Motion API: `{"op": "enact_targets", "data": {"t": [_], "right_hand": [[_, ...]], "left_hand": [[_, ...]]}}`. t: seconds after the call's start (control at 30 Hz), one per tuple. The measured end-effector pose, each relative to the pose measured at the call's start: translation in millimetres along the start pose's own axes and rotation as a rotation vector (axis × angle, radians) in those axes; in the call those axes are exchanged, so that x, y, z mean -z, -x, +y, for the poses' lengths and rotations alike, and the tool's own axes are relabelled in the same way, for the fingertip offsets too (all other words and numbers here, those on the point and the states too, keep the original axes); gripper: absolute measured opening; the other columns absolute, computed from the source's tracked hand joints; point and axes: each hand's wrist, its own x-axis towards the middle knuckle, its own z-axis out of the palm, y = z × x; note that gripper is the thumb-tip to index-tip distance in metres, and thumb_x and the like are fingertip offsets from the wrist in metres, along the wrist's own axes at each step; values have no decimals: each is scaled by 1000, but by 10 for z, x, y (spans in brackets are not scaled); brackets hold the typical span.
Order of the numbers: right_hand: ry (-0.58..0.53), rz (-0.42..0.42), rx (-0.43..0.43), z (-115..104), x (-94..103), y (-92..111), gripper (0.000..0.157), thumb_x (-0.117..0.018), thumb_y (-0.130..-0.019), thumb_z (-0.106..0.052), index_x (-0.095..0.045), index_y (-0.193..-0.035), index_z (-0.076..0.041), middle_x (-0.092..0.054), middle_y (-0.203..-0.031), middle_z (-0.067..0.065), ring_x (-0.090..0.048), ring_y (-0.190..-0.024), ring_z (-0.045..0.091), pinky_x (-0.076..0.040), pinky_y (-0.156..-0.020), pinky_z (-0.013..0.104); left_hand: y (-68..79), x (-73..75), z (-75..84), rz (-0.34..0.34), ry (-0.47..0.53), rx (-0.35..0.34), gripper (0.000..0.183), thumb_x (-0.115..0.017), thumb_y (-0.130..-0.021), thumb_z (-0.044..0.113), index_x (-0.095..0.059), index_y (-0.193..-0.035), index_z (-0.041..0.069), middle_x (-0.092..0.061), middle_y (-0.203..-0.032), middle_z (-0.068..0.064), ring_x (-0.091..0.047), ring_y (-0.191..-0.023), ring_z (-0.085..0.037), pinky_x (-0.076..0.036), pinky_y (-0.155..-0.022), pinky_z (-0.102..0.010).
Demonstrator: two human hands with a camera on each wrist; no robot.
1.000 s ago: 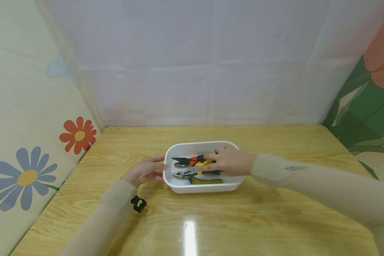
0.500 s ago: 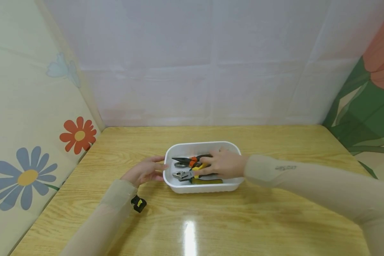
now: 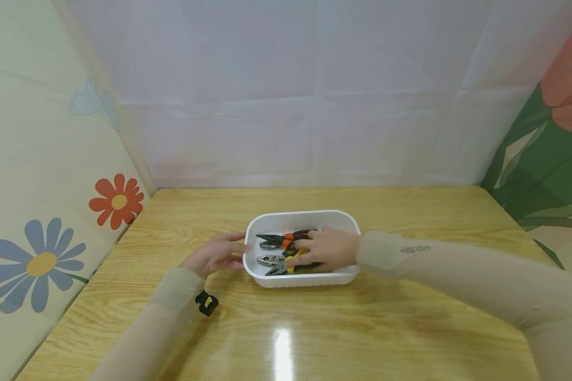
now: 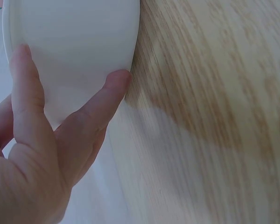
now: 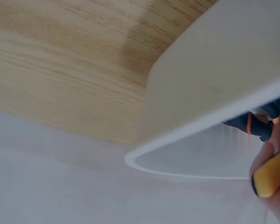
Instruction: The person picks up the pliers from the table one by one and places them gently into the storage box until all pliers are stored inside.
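A white plastic tray (image 3: 301, 282) on the wooden table holds several pliers. My left hand (image 3: 214, 256) rests its fingertips against the tray's left end. In the left wrist view its extended fingers (image 4: 84, 114) lie on the white outer wall. Inside the tray, my right hand (image 3: 332, 248) grips yellow-handled pliers (image 3: 276, 270), their grey nose pointing left near the front wall. One yellow handle end (image 5: 270, 179) sticks out from the hand in the right wrist view. Silver-nosed pliers (image 3: 269, 260) lie just behind, and black long-nose pliers (image 3: 269, 239) with orange on the handles farther back.
A small black and yellow object (image 3: 207, 304) shows beside the left wrist. The wooden table (image 3: 410, 317) extends around the tray, with a white cloth backdrop (image 3: 310, 106) behind it and flower-printed panels (image 3: 38, 185) at both sides.
My right hand has moved left and toward the front of the tray with the yellow-handled pliers, uncovering more of the black and orange handles. The left hand and tray have stayed put.
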Motion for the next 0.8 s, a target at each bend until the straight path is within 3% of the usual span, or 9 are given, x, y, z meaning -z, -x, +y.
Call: {"op": "enact_targets", "data": {"t": [0.23,0.37,0.43,0.53,0.67,0.8], "right_hand": [[-65,-63,53,-3,30,-63,57,-61,-96,-27,-42,-149,-24,-53,-126,8,-58,-96,23,-55,-68,32],[-105,-66,44,17,78,-57,59,-63,-94,-24,-40,-149,-18,-56,-121,7,-60,-90,22,-56,-73,35],[-126,-61,30,38,84,-30,58,-63,-94,-24,-41,-148,-16,-57,-123,7,-61,-95,23,-56,-78,37],[-133,-20,16,74,50,24,54,-63,-95,-25,-46,-145,-14,-58,-124,8,-62,-98,23,-56,-80,37],[-136,71,-13,104,26,104,49,-66,-93,-26,-53,-139,-11,-60,-115,7,-61,-88,22,-56,-72,35],[-180,97,-93,117,44,202,46,-67,-93,-26,-56,-136,-12,-60,-111,7,-59,-90,21,-55,-74,36]], "left_hand": [[7,-1,20,3,4,12,63,-50,-97,-2,-18,-152,-5,-54,-112,-21,-64,-78,-20,-59,-63,-22],[3,-3,35,3,4,12,62,-49,-98,-2,-18,-152,-5,-50,-121,-26,-64,-82,-22,-60,-66,-23],[4,-3,43,5,0,13,62,-50,-98,-1,-19,-152,-5,-47,-126,-28,-64,-83,-22,-60,-67,-23],[4,-2,52,9,2,14,62,-50,-98,-2,-19,-152,-4,-45,-130,-30,-64,-84,-22,-60,-68,-23],[19,10,56,14,-2,9,62,-50,-97,-2,-19,-151,-5,-47,-127,-28,-64,-82,-21,-60,-66,-23],[40,27,46,29,-28,5,61,-50,-98,-2,-19,-151,-7,-50,-123,-27,-63,-79,-20,-59,-64,-22]]}}
